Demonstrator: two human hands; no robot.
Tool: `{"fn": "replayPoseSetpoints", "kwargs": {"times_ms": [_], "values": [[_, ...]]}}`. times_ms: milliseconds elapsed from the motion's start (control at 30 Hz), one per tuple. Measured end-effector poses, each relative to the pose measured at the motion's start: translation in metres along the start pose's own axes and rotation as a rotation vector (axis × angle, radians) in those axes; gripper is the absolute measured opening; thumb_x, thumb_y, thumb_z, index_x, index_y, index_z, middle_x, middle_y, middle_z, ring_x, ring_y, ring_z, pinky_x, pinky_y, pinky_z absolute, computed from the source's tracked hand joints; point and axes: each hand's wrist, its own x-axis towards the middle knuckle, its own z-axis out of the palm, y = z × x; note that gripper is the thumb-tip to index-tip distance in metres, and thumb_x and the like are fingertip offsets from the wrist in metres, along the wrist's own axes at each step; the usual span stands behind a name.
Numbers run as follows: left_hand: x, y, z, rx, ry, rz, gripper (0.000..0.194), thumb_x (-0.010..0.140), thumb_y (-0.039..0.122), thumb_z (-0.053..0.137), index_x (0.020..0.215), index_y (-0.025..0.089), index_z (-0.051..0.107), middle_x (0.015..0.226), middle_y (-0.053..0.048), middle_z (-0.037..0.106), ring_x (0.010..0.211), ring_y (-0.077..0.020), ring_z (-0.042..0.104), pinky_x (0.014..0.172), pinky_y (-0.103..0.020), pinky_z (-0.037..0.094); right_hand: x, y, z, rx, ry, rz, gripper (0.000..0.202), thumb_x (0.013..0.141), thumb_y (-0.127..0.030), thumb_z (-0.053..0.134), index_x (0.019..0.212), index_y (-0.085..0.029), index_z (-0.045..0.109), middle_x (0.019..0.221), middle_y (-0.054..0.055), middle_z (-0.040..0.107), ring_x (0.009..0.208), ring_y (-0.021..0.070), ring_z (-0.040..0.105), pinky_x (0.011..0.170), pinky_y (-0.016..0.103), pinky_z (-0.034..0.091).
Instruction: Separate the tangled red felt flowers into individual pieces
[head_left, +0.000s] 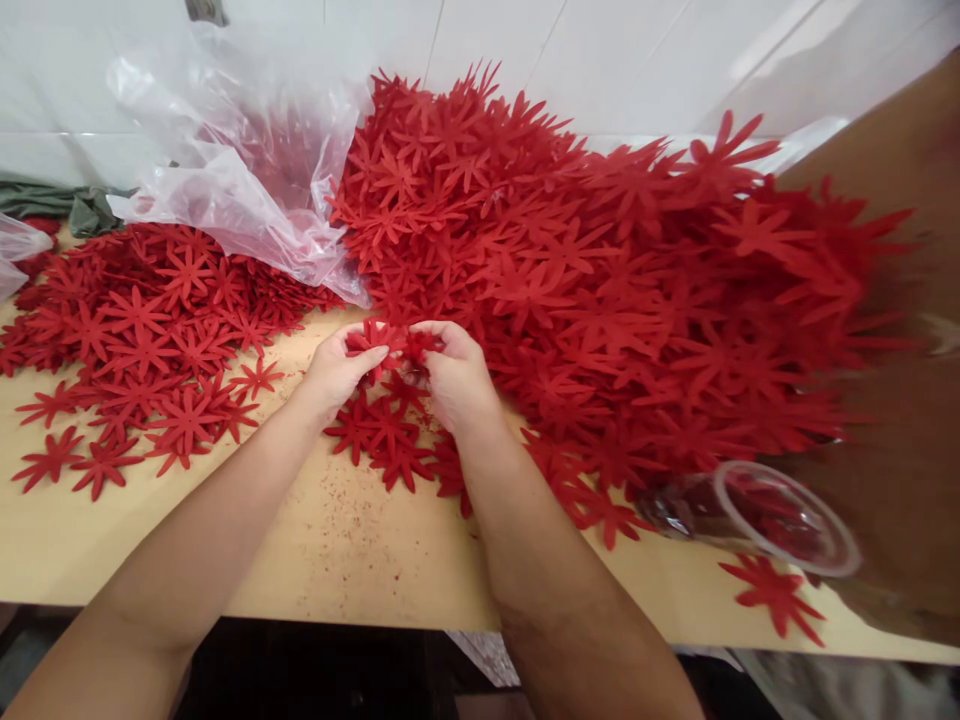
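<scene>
My left hand [346, 368] grips a red flower-shaped piece [373, 350], its thumb pressed on top. Close beside it on the right, my right hand [455, 378] has its fingers pinched on a small red piece [420, 347]. The two hands nearly meet over the table, just behind a few loose red flowers [390, 428]. A tall heap of red flowers [570, 270] rises behind and to the right of my hands. Another, lower pile of red flowers [150, 330] lies to the left.
A clear plastic bag [247, 190] stands behind the left pile. On the right, a transparent plastic cup [784, 515] lies on its side beside a brown cardboard panel [915, 400]. Red crumbs dot the wooden table [337, 560]. White wall panels stand behind.
</scene>
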Motion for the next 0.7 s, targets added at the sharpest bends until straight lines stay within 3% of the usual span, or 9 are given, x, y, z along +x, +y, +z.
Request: {"fn": "replayPoseSetpoints", "kwargs": {"times_ms": [67, 167, 300, 433, 700], "values": [[0.000, 0.002, 0.001, 0.009, -0.006, -0.008, 0.006, 0.070, 0.010, 0.062, 0.072, 0.015, 0.059, 0.052, 0.006, 0.054, 0.045, -0.0043, 0.042, 0.052, -0.020, 0.036, 0.000, 0.000, -0.001, 0.005, -0.007, -0.046, 0.015, 0.061, -0.011, 0.050, 0.072, -0.021, 0.054, 0.054, -0.007, 0.052, 0.043, 0.0053, 0.041, 0.041, 0.017, 0.030], [-0.002, 0.004, 0.003, 0.028, -0.007, -0.013, 0.008, 0.074, 0.010, 0.059, 0.067, 0.014, 0.060, 0.051, 0.005, 0.055, 0.046, -0.0042, 0.042, 0.053, -0.019, 0.037, -0.001, -0.002, -0.002, 0.036, -0.062, -0.051, 0.006, 0.067, -0.025, 0.054, 0.066, -0.019, 0.056, 0.053, -0.006, 0.048, 0.042, 0.0037, 0.037, 0.037, 0.016, 0.023], [-0.002, 0.004, 0.005, 0.036, -0.023, -0.005, 0.007, 0.073, 0.012, 0.061, 0.066, 0.015, 0.061, 0.049, 0.005, 0.052, 0.048, -0.0052, 0.044, 0.056, -0.019, 0.039, -0.008, -0.004, 0.001, 0.002, -0.177, -0.052, 0.033, 0.060, -0.047, 0.069, 0.065, -0.019, 0.053, 0.050, -0.008, 0.041, 0.041, 0.0021, 0.032, 0.037, 0.017, 0.020], [0.003, -0.002, 0.002, 0.077, -0.001, 0.048, 0.012, 0.066, 0.023, 0.070, 0.066, 0.014, 0.062, 0.053, 0.005, 0.054, 0.054, -0.0061, 0.047, 0.061, -0.020, 0.040, -0.012, -0.003, 0.003, -0.037, -0.222, -0.057, 0.040, 0.049, -0.044, 0.077, 0.073, -0.019, 0.056, 0.058, -0.008, 0.051, 0.047, 0.0024, 0.040, 0.042, 0.017, 0.029], [0.010, -0.013, -0.006, 0.076, -0.029, 0.059, 0.038, 0.063, 0.050, 0.067, 0.062, 0.013, 0.060, 0.053, 0.003, 0.054, 0.052, -0.0072, 0.045, 0.060, -0.024, 0.038, -0.007, 0.005, 0.002, -0.026, -0.306, -0.144, 0.029, 0.054, -0.035, 0.076, 0.072, -0.018, 0.060, 0.060, -0.007, 0.055, 0.053, 0.0043, 0.045, 0.053, 0.020, 0.038]]}}
